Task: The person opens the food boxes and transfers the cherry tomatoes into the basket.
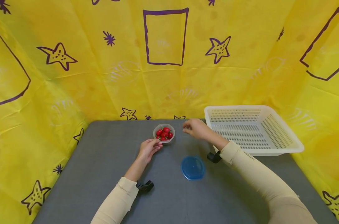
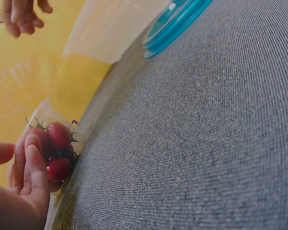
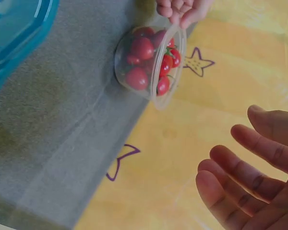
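A small clear plastic container of red cherry tomatoes with green stalks stands uncovered near the table's back edge. My left hand is at its near side, nearly straight fingers against the wall and the thumb apart from them by the rim. To the right of the container, my right hand is raised, its fingers loosely bent with nothing between them. A round blue lid lies on the table nearer to me, between the two forearms.
A large white plastic basket with slotted walls stands at the back right, close by my right forearm. The grey table ends at a yellow patterned cloth behind and at both sides. Black straps with cameras sit on my wrists.
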Motion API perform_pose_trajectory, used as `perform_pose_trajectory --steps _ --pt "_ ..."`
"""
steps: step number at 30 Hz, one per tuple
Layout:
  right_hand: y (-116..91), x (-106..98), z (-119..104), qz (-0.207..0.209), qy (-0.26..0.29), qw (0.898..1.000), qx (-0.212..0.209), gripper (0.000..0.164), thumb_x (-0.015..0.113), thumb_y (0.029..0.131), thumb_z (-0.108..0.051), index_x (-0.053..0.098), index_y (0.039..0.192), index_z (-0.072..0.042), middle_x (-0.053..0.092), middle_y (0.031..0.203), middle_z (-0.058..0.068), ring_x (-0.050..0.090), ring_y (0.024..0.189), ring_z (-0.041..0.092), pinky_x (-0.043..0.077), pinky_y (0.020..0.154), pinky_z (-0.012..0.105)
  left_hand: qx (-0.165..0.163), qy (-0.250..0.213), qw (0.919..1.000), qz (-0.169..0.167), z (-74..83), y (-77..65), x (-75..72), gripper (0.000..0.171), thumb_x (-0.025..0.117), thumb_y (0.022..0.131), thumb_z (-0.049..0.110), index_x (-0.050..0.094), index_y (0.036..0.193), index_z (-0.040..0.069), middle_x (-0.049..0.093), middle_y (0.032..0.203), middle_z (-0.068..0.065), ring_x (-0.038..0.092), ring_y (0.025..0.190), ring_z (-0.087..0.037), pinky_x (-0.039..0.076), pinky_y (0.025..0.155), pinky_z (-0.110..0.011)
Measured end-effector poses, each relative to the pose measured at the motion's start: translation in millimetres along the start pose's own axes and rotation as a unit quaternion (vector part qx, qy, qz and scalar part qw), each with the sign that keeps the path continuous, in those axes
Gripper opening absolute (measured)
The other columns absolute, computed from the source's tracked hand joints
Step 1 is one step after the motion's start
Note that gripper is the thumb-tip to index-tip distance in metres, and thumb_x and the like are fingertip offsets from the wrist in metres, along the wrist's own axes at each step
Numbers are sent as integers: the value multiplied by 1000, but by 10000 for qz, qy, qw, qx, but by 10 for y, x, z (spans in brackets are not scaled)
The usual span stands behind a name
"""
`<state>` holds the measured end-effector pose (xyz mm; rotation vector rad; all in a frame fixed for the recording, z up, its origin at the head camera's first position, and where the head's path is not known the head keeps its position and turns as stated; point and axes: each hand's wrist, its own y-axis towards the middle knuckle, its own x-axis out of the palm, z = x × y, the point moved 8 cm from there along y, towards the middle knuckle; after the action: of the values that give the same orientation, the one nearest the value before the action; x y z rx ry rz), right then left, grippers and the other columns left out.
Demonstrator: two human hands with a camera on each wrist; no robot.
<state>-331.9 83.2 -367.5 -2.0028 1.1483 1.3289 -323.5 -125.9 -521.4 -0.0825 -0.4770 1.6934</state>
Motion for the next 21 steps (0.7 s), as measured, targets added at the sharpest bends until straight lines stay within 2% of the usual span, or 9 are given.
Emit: perform_pose_trajectory --steps 11,16,21 --pt "358 71 -105 -399 37 9992 -34 27 61 96 -19 67 117 -3 70 110 14 66 100 27 55 87 40 -8 -68 10000 -64 10 -18 28 14 59 95 8 58 103 -2 68 71 1 67 65 -9 57 65 -21" --pt "493 172 -161 -404 -67 9987 -310 27 62 96 -19 68 114 0 72 107 14 68 97 27 55 87 39 -13 -90 9999 -89 -6 -5 26 14 59 95 8 58 104 -2 68 71 1 68 66 -9 57 68 -22" --pt "593 298 -203 -553 -3 9980 -310 27 62 96 -20 68 115 -1 72 108 14 69 96 26 56 86 37 -6 -75 9999 -74 -13 -13 16 14 59 95 9 58 104 -1 68 72 1 68 67 -9 57 68 -22"
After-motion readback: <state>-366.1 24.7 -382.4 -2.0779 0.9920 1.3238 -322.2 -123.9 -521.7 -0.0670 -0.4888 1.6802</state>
